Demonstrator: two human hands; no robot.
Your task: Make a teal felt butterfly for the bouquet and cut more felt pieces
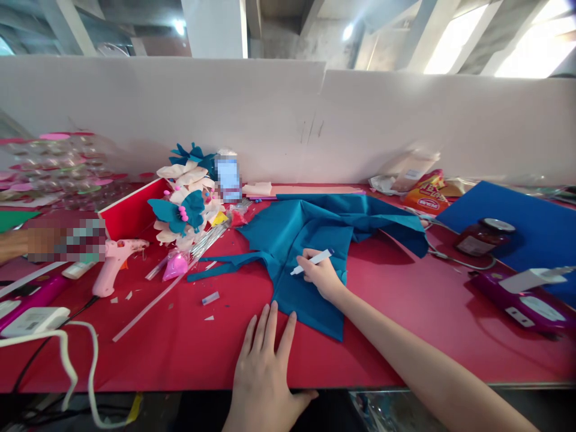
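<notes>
A sheet of teal fabric (310,300) lies creased over the middle of the red table, its far part bunched up and a cut strip trailing left. My right hand (320,277) rests on it, fingers closed around a white marker pen (320,258) held at a slant. The pen's lower tip is close to the cloth; whether it touches, I cannot tell. Flat near the table's front edge is my left hand (265,363), fingers spread, its fingertips beside the fabric's lower left edge. A small clear pen cap (210,298) lies on the table to the left.
At left are a pink glue gun (117,264), a white cable (92,354) and another person's hand (42,240). Fabric flowers (182,210) and a phone (228,175) stand behind. To the right are a jar (485,236), a blue board (477,207) and a purple power strip (522,300).
</notes>
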